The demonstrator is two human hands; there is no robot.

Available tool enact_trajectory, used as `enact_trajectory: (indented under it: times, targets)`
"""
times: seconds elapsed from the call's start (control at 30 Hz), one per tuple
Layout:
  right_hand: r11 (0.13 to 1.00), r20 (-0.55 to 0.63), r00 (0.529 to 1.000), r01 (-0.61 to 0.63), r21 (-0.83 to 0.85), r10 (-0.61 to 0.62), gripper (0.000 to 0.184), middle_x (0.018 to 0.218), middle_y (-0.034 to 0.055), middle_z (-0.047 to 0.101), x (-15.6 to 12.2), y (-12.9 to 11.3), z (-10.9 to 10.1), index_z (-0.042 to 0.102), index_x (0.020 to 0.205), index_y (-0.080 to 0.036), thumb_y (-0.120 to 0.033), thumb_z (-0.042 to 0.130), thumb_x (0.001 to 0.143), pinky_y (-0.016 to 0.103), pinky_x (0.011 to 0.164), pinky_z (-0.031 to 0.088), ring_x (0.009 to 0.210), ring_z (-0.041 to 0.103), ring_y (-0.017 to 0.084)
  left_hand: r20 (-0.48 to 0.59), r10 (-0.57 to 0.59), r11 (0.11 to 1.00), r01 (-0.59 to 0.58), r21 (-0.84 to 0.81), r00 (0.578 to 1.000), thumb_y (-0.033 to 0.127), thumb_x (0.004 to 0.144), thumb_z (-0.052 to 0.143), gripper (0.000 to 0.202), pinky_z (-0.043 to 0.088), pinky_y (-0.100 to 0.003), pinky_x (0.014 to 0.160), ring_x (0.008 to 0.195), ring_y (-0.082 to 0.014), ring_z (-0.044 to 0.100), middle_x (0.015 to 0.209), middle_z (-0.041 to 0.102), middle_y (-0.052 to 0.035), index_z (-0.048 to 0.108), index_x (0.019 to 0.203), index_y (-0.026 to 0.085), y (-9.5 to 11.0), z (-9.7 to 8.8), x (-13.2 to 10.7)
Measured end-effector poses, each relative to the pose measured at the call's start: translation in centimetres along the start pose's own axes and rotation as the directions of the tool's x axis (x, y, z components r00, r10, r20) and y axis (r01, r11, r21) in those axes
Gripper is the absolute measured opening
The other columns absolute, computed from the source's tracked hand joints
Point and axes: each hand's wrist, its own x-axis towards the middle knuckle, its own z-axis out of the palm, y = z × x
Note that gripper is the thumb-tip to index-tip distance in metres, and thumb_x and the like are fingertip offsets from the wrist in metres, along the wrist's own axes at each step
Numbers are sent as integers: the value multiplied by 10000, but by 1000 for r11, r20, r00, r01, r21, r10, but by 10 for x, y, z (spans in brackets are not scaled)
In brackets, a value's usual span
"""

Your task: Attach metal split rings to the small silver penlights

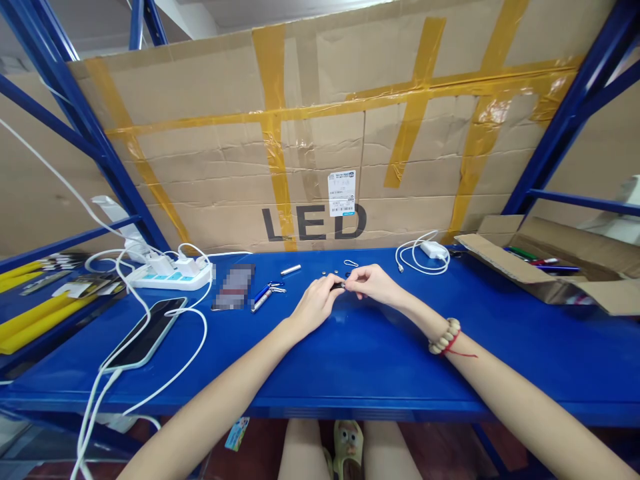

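Over the middle of the blue table, my left hand (316,301) is closed around a small black cylinder (339,286), mostly hidden by the fingers. My right hand (371,283) pinches at the cylinder's right end; whatever lies between those fingertips is too small to make out. Just beyond the hands lie a metal clip (351,263) and small round pieces (324,273). To the left of my left hand are a silver tube (291,270), a blue pen-like tube (262,292) and a silver pen-like tube (261,301) with clips beside them.
A power strip (173,277) with white cables stands at the left, near a phone (147,333) and a dark pixelated rectangle (234,288). A white charger (434,251) with coiled cable lies at the back right. An open cardboard box (560,290) holds pens. Large cardboard (215,167) backs the table (380,360).
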Motion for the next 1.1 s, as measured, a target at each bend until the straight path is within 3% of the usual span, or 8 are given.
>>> enact_trajectory:
  times: [0.3,0.77,1.1]
  targets:
    - [1000,0,1000,-6,-21,6,355,563,11,609,-3,-4,0,626,584,-135,-477,714,558,207,438,388,441,474,69,44,-2,998,-1,62,999,205,900,401,119,450,-341,827,951,-203,589,999,638,-71,509,945,182,3,-2,-1]
    - [975,-74,996,35,-218,-52,339,573,30,628,-3,7,2,666,667,-149,-488,662,662,217,462,402,470,526,104,-2,24,986,-23,164,1000,203,896,394,125,461,-330,788,878,-194,591,942,639,-61,517,908,189,-3,0,-1]
    - [995,-80,997,-22,-99,14,466,480,4,547,-6,-9,9,586,565,-144,-603,664,576,208,414,350,415,467,82,-17,34,989,-32,142,999,206,899,403,118,458,-330,809,900,-188,588,957,633,-60,518,924,191,-5,-1,0]
